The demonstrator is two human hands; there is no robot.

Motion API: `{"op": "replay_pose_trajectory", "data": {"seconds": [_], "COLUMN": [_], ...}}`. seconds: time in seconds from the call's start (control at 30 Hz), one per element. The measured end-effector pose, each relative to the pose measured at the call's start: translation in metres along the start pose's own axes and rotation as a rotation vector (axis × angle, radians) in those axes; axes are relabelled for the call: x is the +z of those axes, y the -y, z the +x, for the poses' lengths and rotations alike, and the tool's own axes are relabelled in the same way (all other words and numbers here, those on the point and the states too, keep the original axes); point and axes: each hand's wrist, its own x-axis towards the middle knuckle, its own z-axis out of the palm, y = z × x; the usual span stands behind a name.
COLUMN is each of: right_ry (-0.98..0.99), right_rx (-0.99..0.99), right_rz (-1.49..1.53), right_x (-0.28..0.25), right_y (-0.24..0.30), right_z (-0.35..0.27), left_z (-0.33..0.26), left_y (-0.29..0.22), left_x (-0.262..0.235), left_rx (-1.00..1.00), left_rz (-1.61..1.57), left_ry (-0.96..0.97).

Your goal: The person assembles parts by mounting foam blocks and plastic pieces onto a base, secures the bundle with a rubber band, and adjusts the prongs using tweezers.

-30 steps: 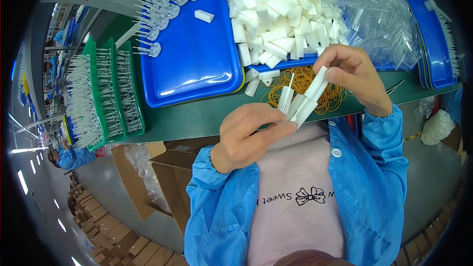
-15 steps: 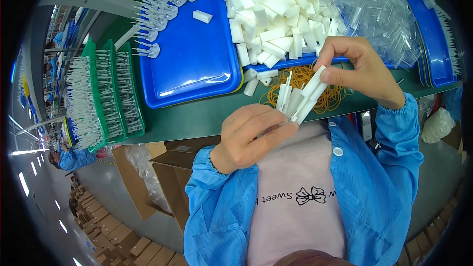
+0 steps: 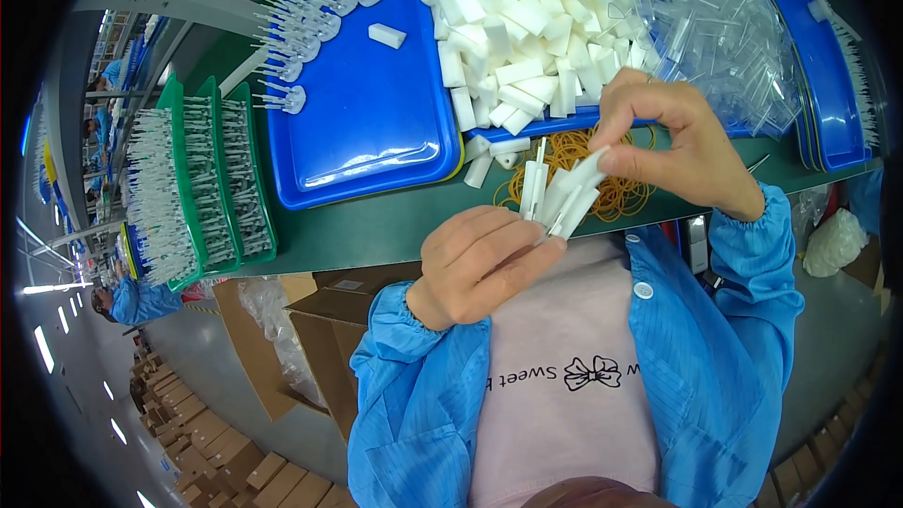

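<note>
My left hand [image 3: 484, 259] is closed round the lower ends of several white pieces, with a slim white stick [image 3: 540, 152] standing up among them. Some of these pieces look like narrow white strips; their exact kind is hard to make out. From the right, my right hand [image 3: 658, 136] pinches the upper end of a white foam block [image 3: 583, 174] between thumb and fingers. That block leans against the pieces in my left hand. Behind and below both hands lies a tangle of tan rubber bands [image 3: 621, 193], partly hidden by the held pieces.
A large pile of white foam blocks [image 3: 527, 28] fills the back middle, beside clear plastic pieces [image 3: 720, 28]. At left, a blue tray [image 3: 362, 122] carries clear-based white sticks [image 3: 301, 42]. Green racks [image 3: 188, 179] hold many more. Another blue tray [image 3: 832, 85] stands far right.
My right hand has shifted slightly left and down with the foam block, whose top now tilts closer to the pieces in my left hand. The left hand keeps its grip.
</note>
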Motion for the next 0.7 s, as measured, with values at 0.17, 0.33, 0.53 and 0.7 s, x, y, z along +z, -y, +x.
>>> {"op": "replay_pose_trajectory", "data": {"seconds": [0.17, 0.33, 0.53, 0.7], "right_ry": [0.128, 0.129, 0.097, 0.149], "right_rx": [0.264, 0.142, 0.076, 0.217], "right_rz": [0.458, 0.284, 0.189, 0.341], "right_x": [-0.002, 0.005, 0.009, 0.02], "right_y": [0.002, 0.002, 0.003, 0.012], "right_z": [0.003, 0.004, 0.005, 0.006], "left_z": [0.001, -0.002, -0.003, -0.01], "left_y": [0.0, 0.002, -0.001, -0.011], "left_x": [0.001, 0.001, -0.001, 0.005], "left_rx": [-0.008, -0.045, -0.159, -0.238], "left_rz": [-0.025, -0.045, -0.121, -0.177], "left_ry": [-0.008, -0.012, -0.066, -0.201]}}
